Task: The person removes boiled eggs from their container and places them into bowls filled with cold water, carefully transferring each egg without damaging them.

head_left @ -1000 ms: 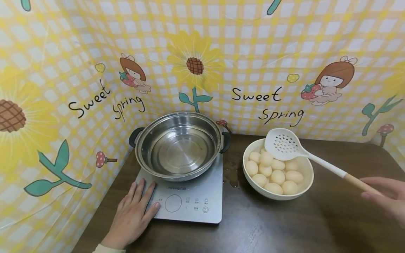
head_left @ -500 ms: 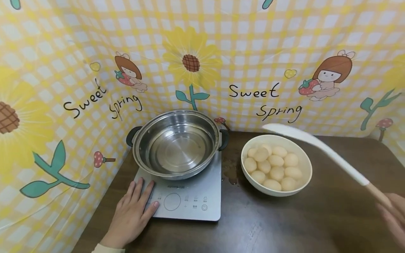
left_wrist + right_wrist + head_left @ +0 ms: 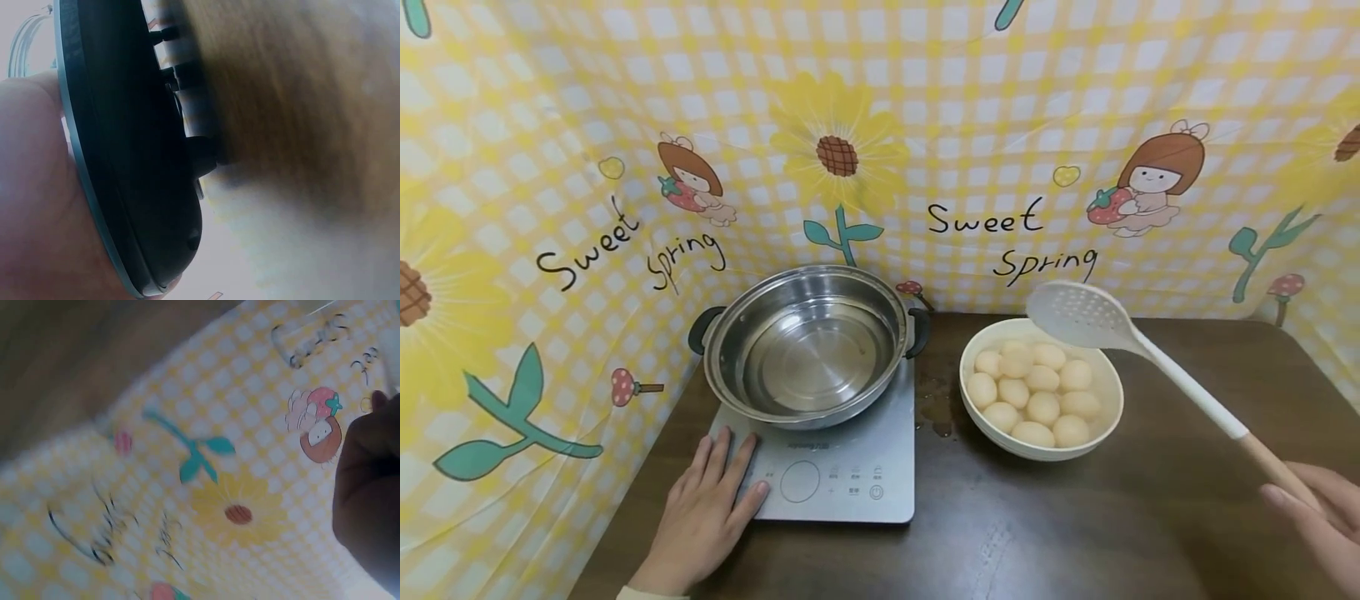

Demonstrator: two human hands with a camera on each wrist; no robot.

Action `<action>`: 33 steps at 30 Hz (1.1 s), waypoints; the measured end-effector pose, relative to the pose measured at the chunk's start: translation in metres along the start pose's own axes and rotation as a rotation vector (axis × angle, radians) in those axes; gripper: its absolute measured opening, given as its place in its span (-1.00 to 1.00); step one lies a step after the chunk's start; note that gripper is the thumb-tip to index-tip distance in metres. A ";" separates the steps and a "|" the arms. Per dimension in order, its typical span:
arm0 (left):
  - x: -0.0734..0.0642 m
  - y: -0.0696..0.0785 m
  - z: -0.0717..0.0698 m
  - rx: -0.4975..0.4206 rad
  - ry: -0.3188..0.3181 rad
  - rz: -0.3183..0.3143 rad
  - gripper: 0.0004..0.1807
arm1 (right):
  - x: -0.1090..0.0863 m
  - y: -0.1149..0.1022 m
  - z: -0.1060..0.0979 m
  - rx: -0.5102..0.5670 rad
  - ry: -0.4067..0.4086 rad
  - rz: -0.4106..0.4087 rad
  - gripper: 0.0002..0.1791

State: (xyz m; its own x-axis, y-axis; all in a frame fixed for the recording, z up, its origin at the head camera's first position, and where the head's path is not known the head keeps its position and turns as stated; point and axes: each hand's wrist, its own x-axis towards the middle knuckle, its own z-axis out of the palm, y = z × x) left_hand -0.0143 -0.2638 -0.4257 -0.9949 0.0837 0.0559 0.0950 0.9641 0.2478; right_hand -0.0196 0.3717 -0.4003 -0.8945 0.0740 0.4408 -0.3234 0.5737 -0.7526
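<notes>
My left hand lies with straight fingers on the left edge of a silver induction cooker. In the left wrist view, the cooker's dark side stands beside that hand. A steel pot with black handles sits on the cooker, with clear liquid inside. To the right is a cream bowl of pale eggs in liquid. My right hand, cut off by the frame edge, grips the wooden handle of a white slotted spoon. The spoon's head, carrying nothing, overlaps the bowl's back rim in the head view.
The dark wooden table reaches in front and to the right of the bowl. A puddle lies between cooker and bowl. Yellow checked cloth with printed flowers hangs behind and at the left.
The slotted spoon turned edge-on above the bowl, then tilted back so its holes show again. My left hand stays on the cooker. The head view has shifted slightly.
</notes>
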 end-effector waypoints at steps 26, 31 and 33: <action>0.007 -0.010 0.004 -0.032 -0.020 -0.010 -0.23 | 0.018 0.051 0.011 0.084 -0.688 0.652 -0.38; 0.009 -0.013 0.003 -0.037 -0.026 -0.011 -0.22 | -0.008 0.045 0.022 -0.128 -0.690 0.637 -0.51; 0.010 -0.016 0.003 -0.033 -0.028 -0.011 -0.21 | -0.016 0.041 0.028 -0.282 -0.686 0.612 -0.47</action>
State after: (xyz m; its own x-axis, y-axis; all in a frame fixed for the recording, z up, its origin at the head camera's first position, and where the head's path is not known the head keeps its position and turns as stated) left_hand -0.0263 -0.2773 -0.4323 -0.9964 0.0804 0.0255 0.0843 0.9561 0.2805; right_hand -0.0272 0.3709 -0.4522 -0.8984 -0.0166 -0.4389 0.2654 0.7758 -0.5725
